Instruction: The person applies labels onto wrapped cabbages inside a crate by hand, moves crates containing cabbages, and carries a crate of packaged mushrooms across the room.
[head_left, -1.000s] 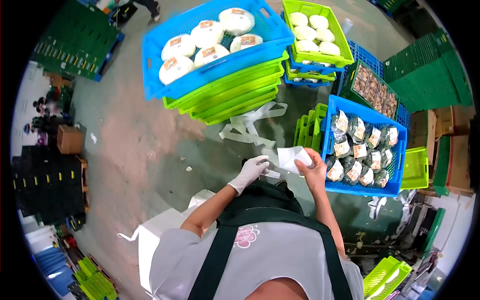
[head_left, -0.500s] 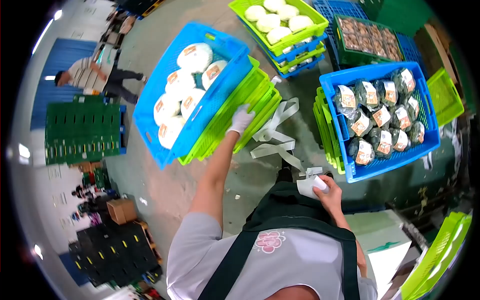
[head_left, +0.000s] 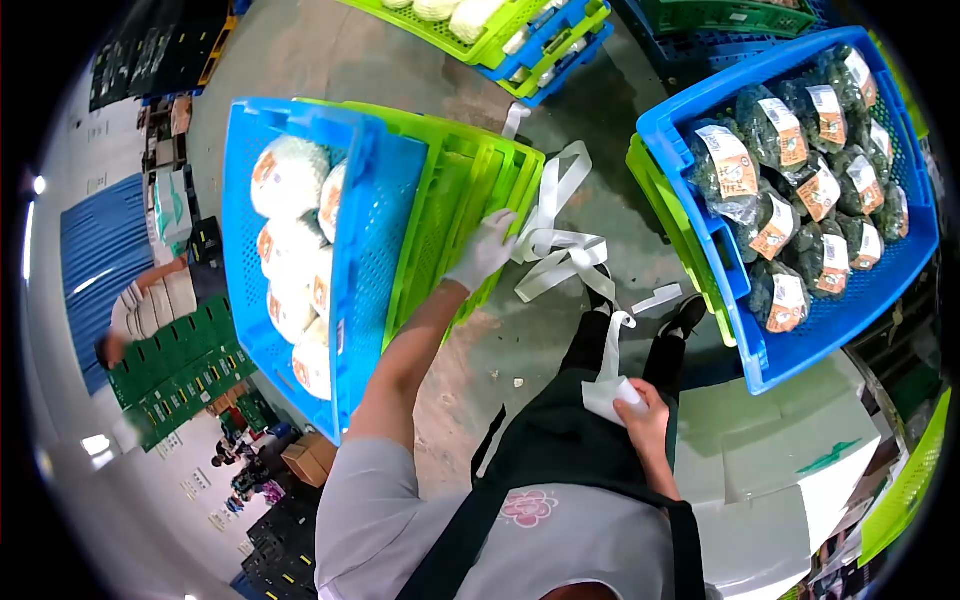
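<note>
My left hand [head_left: 482, 252], in a white glove, has its fingers curled at the edge of a green crate [head_left: 455, 215] in a stack. A blue crate [head_left: 365, 215] on that stack holds several round white-wrapped vegetables [head_left: 290, 180] with orange labels. In my bare right hand [head_left: 648, 420] is a roll of white labels [head_left: 612, 397], held in front of my apron. From it a white paper strip [head_left: 614, 345] hangs down, and more of it lies in loops on the floor beside the green crates.
To the right, a blue crate [head_left: 740, 330] of dark green labelled vegetables [head_left: 775, 225] stands on green crates [head_left: 685, 235]. More stacked crates [head_left: 510, 45] stand ahead. White boxes [head_left: 790, 450] are by my right side. A person [head_left: 150, 300] is at far left.
My view has shifted and turned, with both stacks now appearing nearer. My left hand stays at the green crates; my right hand keeps the roll, its strip now plainly hanging down.
</note>
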